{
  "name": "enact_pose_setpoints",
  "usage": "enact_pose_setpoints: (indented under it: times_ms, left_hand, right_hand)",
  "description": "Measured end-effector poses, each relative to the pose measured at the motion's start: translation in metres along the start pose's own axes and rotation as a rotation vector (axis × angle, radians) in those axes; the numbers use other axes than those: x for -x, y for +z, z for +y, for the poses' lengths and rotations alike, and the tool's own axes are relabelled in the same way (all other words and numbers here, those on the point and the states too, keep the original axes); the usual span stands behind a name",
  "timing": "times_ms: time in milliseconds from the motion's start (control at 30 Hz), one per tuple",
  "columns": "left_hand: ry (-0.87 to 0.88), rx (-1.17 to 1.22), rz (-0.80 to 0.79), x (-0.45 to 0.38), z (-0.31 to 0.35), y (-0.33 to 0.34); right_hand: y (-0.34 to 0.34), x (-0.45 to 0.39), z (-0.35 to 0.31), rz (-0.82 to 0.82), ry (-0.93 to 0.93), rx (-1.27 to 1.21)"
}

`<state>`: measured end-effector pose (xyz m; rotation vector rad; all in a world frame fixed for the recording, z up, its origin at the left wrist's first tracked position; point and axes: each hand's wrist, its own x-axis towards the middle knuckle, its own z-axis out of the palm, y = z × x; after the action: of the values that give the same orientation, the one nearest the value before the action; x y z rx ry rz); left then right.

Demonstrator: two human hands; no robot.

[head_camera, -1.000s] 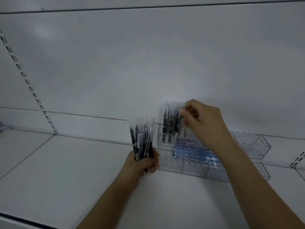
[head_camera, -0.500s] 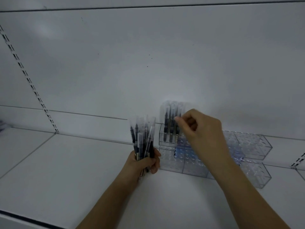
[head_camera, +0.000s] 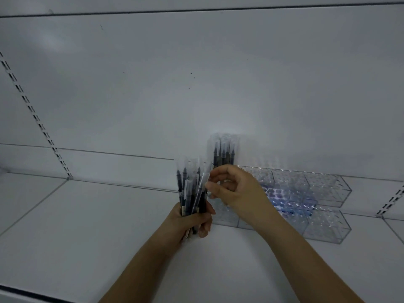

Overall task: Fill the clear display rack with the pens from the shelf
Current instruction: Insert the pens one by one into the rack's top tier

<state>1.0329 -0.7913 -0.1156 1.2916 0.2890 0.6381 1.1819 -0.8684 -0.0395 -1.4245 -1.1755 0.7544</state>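
I saw that the display rack (head_camera: 323, 193) was clear, glossy plastic. The pens (head_camera: 191, 189) just left of the rack had transparent plastic caps. The shelf (head_camera: 87, 226) under the rack looked smooth, matt and white, maybe painted metal.

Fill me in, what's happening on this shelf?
A person is stocking a clear display rack with pens. The left hand grips a bundle of pens upright; the right hand pinches the top of one pen in that bundle. A few pens stand in the rack's back left corner; most holes look empty.
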Motion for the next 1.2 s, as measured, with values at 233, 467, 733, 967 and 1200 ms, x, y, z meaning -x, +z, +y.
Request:
enact_pose_setpoints:
  times_ms: [233, 467, 733, 967, 1200]
  left_hand:
    - [-0.071, 0.021, -0.08, 0.001, -0.001, 0.002]
    - [-0.073, 0.031, -0.02, 0.001, -0.002, 0.002]
    - [-0.044, 0.069, 0.086, -0.001, -0.002, 0.001]
    - [-0.047, 0.074, 0.093, -0.003, -0.003, -0.001]
    - [-0.035, 0.053, 0.09, -0.002, -0.003, 0.0]
  right_hand:
    - [-0.005, 0.01, 0.003, -0.07, -0.023, 0.038]
    - [-0.027, 0.014, -0.02, 0.21, -0.119, 0.054]
    - [-0.072, 0.001, -0.048, 0.489, -0.302, 0.231]
    - [-0.072, -0.019, -0.039, 0.307, -0.22, 0.438]
    - [-0.068, -0.03, -0.043, 0.363, -0.338, 0.532]
